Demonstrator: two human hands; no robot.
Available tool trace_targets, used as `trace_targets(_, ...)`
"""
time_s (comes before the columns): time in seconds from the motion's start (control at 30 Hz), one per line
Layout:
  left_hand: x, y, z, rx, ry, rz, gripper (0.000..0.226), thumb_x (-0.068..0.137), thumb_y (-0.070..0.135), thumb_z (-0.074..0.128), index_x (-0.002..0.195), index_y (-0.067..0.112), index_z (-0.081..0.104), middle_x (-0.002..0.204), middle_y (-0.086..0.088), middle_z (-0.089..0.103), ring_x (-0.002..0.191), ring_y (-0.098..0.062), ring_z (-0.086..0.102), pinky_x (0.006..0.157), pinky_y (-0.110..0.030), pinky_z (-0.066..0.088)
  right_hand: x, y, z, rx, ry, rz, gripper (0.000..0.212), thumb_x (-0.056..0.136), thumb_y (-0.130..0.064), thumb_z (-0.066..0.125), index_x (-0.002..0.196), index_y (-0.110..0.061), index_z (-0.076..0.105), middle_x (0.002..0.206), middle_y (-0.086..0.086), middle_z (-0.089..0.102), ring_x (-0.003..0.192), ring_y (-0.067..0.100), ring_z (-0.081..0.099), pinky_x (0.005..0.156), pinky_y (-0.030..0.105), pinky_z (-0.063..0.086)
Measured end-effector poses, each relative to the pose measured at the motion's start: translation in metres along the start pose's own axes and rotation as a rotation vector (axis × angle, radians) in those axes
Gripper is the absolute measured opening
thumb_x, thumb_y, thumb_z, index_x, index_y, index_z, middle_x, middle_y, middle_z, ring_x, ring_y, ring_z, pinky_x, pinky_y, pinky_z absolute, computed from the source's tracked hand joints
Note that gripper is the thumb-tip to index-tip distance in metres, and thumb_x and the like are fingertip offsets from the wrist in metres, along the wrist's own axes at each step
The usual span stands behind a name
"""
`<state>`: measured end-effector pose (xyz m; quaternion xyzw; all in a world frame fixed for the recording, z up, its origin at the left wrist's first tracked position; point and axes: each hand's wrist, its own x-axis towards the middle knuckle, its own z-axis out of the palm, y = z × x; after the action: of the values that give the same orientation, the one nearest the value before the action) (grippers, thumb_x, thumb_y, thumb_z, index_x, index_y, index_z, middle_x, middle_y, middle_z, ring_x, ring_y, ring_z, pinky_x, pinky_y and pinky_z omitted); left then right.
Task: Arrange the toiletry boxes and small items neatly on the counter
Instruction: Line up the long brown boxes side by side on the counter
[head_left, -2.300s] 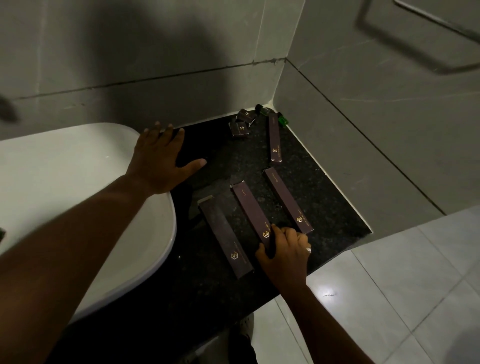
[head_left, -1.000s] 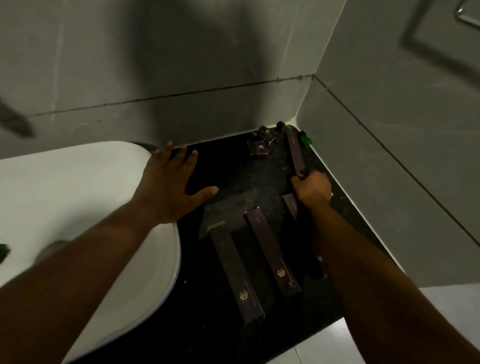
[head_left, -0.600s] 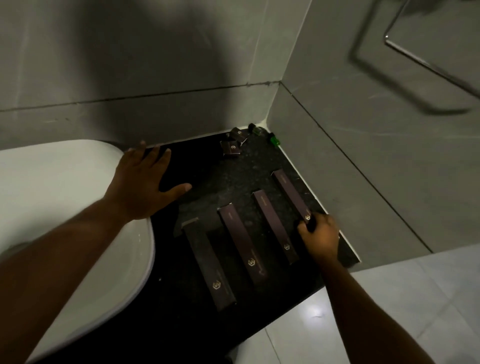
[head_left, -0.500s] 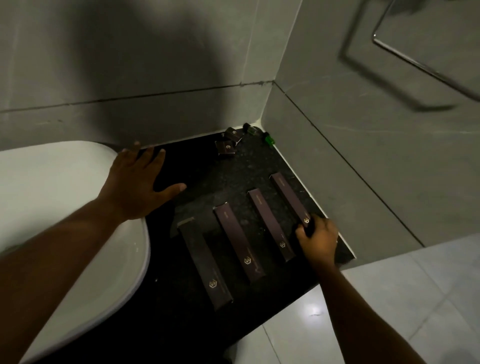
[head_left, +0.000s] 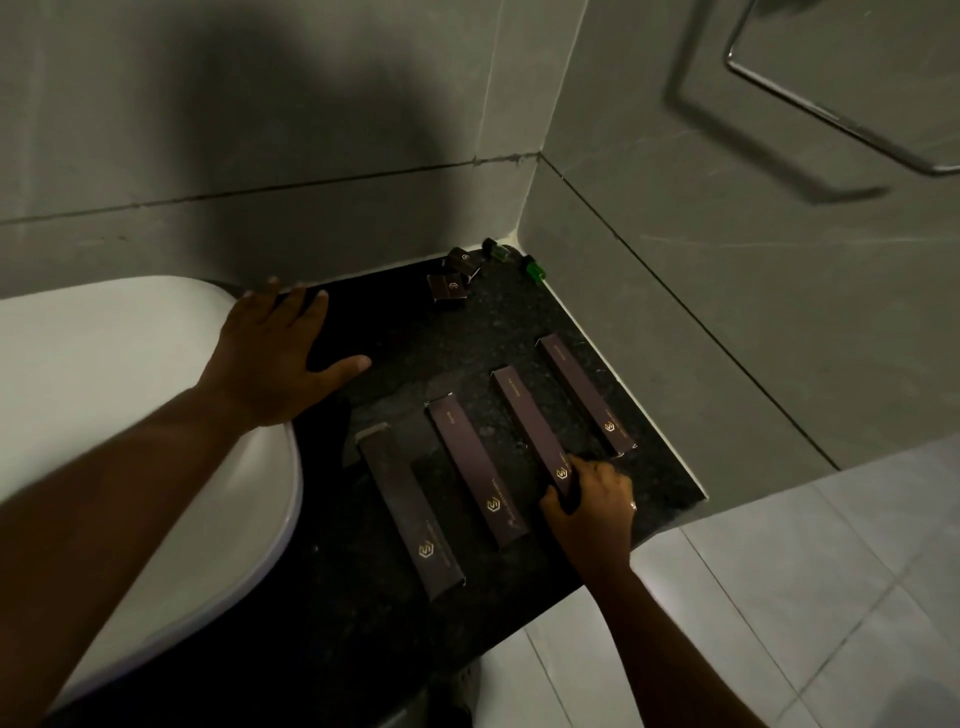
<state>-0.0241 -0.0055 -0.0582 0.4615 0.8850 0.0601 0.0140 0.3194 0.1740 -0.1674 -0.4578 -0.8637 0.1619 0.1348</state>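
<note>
Right hand (head_left: 589, 506): I see its fingers (head_left: 553, 503) curled around the near end of the third box (head_left: 530, 428).
Box axis: runs away from fingers, up-left across the desk (head_left: 498, 322).
Left hand (head_left: 275, 358): flat, splayed, empty, farther off.

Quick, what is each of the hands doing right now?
Left hand: open, flat on the white basin's rim, holding nothing.
Right hand: closed on the near end of the third long box.
</note>
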Motion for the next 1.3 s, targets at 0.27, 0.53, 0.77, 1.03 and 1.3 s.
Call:
trace_targets(0.27, 0.000, 0.000, 0.000, 0.002, 0.016, 0.010, 0.106, 0.075, 0.087, 0.013, 0.148, 0.011, 0.027, 0.156, -0.018, 0.029, 0.145, -0.038, 0.017, 0.116, -0.053, 0.013, 0.002, -0.001, 0.000, 0.003, 0.002, 0.011, 0.051, 0.077, -0.037, 0.068, 0.123, -0.016, 0.057, 0.111, 0.008, 0.061, 0.102, 0.025, 0.052, 0.081, 0.029, 0.038)
trace_targets(0.53, 0.000, 0.000, 0.000, -0.005, 0.034, 0.016, 0.104, 0.076, 0.085, 0.015, 0.148, 0.011, 0.027, 0.156, -0.018, 0.028, 0.145, -0.039, 0.016, 0.116, -0.052, 0.010, 0.006, -0.003, -0.011, 0.066, 0.134, 0.092, 0.068, 0.077, -0.053, 0.057, 0.132, -0.016, 0.048, 0.121, 0.009, 0.048, 0.110, 0.024, 0.042, 0.085, 0.030, 0.035)
trace_targets(0.77, 0.003, -0.001, 0.000, 0.007, 0.019, 0.016, 0.106, 0.075, 0.086, 0.012, 0.150, 0.012, 0.024, 0.158, -0.017, 0.025, 0.146, -0.037, 0.013, 0.116, -0.051, 0.010, 0.077, 0.019, -0.040, -0.041, -0.009, 0.176, 0.068, 0.079, -0.048, 0.058, 0.137, -0.018, 0.041, 0.132, 0.013, 0.048, 0.120, 0.033, 0.041, 0.097, 0.047, 0.040)
trace_targets(1.03, 0.004, -0.002, 0.001, 0.022, 0.006, 0.009, 0.106, 0.074, 0.087, 0.012, 0.149, 0.012, 0.027, 0.156, -0.017, 0.028, 0.145, -0.038, 0.015, 0.116, -0.052, 0.012, 0.070, 0.026, -0.035, 0.044, -0.041, 0.205, 0.052, 0.081, -0.034, 0.066, 0.125, -0.009, 0.056, 0.123, 0.016, 0.054, 0.116, 0.031, 0.049, 0.101, 0.046, 0.042)
trace_targets(1.3, 0.001, 0.000, -0.003, 0.010, -0.001, 0.003, 0.107, 0.074, 0.087, 0.011, 0.150, 0.012, 0.024, 0.157, -0.017, 0.026, 0.146, -0.038, 0.013, 0.116, -0.051, 0.010, 0.063, 0.019, -0.039, 0.024, 0.007, 0.232, 0.066, 0.079, -0.047, 0.062, 0.134, -0.015, 0.046, 0.126, 0.014, 0.048, 0.119, 0.032, 0.041, 0.096, 0.044, 0.039)
